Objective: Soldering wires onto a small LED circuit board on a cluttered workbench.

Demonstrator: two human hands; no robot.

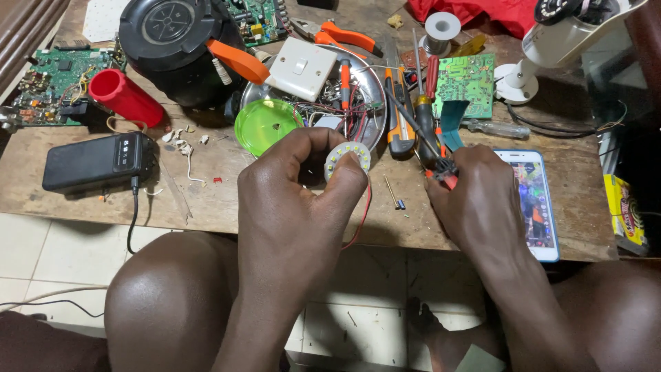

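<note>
Far left of frame: green circuit board (51, 83) at the bench edge, red cylinder (124, 96) lying tilted beside it, black power bank (96, 162) below with a cable hanging off the wooden bench (206, 200). Upper left centre: black round speaker (172, 48) with an orange strap. Centre: translucent green lid (265, 124) touching a metal bowl (372, 89) that holds a white wall switch (303, 67) and loose wires. Left hand (296, 200) at centre pinches a round white LED disc (348, 157) between thumb and fingers; a red wire (365, 207) trails down from it. Right of centre: right hand (478, 200) closed around a soldering iron (427, 131), tip near the disc. Smartphone (533, 200) lies just beside that hand, screen lit. Upper right: a second green board (468, 83).
</note>
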